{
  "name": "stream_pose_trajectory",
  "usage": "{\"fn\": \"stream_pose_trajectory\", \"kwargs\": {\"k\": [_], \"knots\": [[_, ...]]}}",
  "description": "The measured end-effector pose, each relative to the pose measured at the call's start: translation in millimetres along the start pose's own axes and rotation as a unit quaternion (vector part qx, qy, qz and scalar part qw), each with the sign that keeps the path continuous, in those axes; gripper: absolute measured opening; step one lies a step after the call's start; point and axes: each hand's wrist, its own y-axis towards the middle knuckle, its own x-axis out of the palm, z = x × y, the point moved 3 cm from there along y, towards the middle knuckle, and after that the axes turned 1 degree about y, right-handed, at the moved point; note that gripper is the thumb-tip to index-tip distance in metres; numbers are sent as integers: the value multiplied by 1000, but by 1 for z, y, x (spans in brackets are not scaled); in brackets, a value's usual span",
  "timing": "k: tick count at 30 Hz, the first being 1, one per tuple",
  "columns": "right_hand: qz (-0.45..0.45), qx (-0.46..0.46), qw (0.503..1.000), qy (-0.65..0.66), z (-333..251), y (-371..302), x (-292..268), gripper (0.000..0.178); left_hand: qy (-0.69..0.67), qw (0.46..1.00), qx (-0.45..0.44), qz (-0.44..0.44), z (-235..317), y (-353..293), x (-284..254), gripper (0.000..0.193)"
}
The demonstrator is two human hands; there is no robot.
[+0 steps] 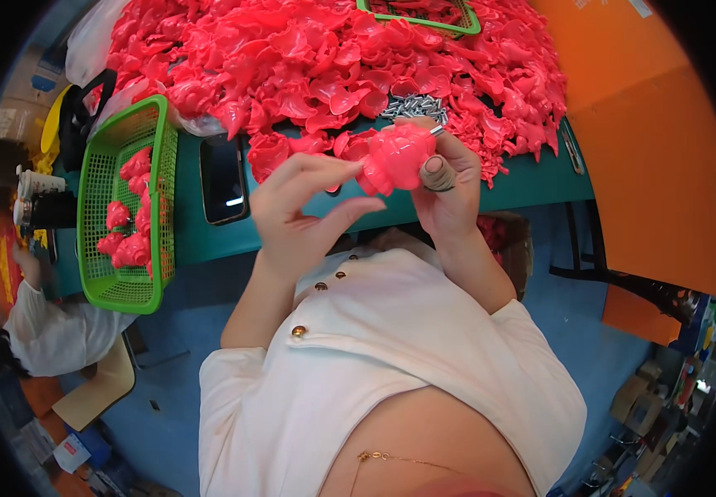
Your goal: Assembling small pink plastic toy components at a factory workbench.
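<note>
Above the near edge of the table, my right hand (449, 186) grips a glossy pink plastic figure part (401, 157), rounded and hollow-looking. A short metal pin (436, 130) pokes out by its upper right side, close to my fingers. Tan tape wraps my right thumb. My left hand (308, 199) is just left of the part, thumb and fingers apart with nothing between them. Its fingertips reach the part's left edge; whether they touch cannot be made out. Behind my hands spreads a large heap of pink plastic shells (291, 66), with a small pile of metal pins (416, 108) at its front.
A green basket (84, 207) with several pink pieces stands left, beside a black phone (224, 178). Another green basket (457, 31) sits in the heap. Orange panels (623, 141) rise at right. Another person (60, 331) sits at far left.
</note>
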Motion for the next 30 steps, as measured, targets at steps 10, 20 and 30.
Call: {"fn": "stream_pose_trajectory", "kwargs": {"k": [10,20,30], "knots": [[-60,-99,981,-156,-4,2,6,43,80,993,-36,-72,15,29,8,70],[-128,-51,978,-155,-4,8,8,37,35,995,-71,-55,9,14,5,57],[-122,42,956,-265,38,-16,-15,26,30,988,-150,-34,-37,-55,12,43]]}}
